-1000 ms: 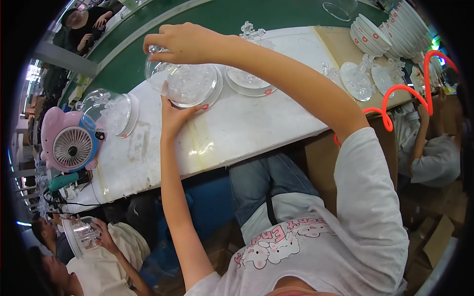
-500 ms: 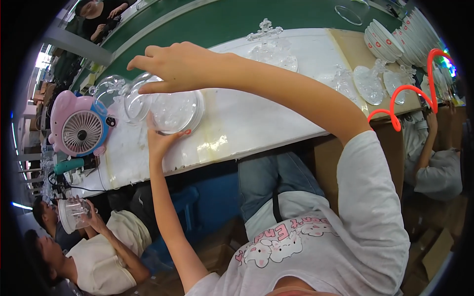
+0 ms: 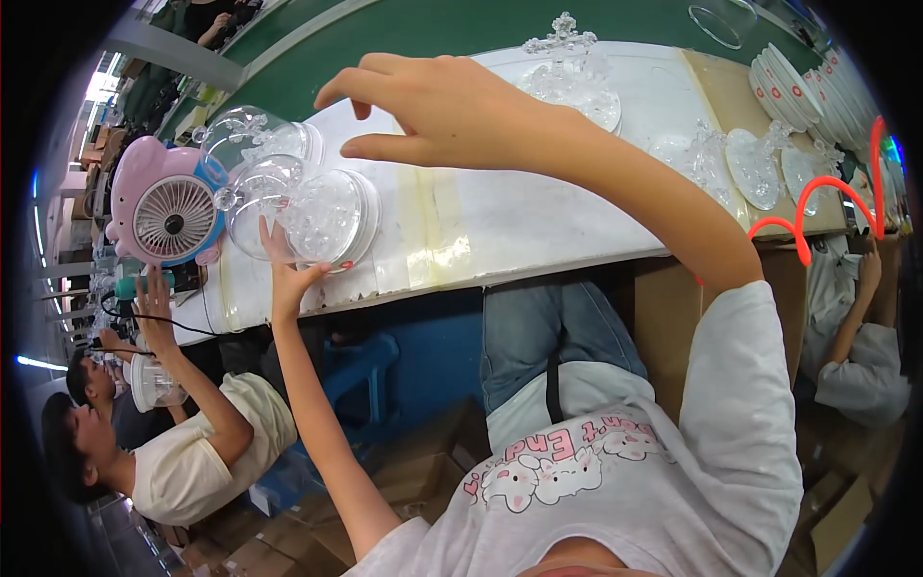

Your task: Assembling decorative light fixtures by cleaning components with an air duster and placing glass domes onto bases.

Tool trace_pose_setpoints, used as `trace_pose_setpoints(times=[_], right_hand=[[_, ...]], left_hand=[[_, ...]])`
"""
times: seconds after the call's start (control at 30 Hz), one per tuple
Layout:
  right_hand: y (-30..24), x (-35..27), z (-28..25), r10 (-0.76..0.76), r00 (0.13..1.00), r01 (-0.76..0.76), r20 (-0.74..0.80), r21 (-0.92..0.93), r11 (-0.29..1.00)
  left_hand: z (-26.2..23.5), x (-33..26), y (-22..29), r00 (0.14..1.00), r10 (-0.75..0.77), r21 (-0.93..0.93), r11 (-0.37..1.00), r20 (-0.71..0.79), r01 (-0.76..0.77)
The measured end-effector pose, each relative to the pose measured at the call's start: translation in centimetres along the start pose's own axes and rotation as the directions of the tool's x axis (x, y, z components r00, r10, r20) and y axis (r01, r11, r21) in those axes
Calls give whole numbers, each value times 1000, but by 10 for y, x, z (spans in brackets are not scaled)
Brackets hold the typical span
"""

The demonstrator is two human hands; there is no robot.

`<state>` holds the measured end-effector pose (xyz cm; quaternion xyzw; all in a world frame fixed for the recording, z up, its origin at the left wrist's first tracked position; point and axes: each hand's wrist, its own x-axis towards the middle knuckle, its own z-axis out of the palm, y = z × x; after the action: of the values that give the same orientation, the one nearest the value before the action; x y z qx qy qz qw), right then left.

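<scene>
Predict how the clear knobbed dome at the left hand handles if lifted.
The clear dome is likely stiff: its rounded wall holds its shape. Its smooth, glossy surface may be slippery, though the knob at its top could give a grip. The wall looks thin, so a knock might crack it; glass or plastic, I can't tell.
</scene>
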<state>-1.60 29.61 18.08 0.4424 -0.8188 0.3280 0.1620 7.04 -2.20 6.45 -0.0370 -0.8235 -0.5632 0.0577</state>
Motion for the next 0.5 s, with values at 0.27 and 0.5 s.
trace_pose_setpoints(times=[0.27, 0.5], right_hand=[[9, -32, -99, 38, 984, -20, -177, 103, 995], [118, -132, -233, 396, 710, -466, -583, 34, 884]], left_hand=[[-28, -15, -28, 996, -22, 188, 981, -81, 38], [16, -73, -16, 868, 117, 78, 993, -482, -90]])
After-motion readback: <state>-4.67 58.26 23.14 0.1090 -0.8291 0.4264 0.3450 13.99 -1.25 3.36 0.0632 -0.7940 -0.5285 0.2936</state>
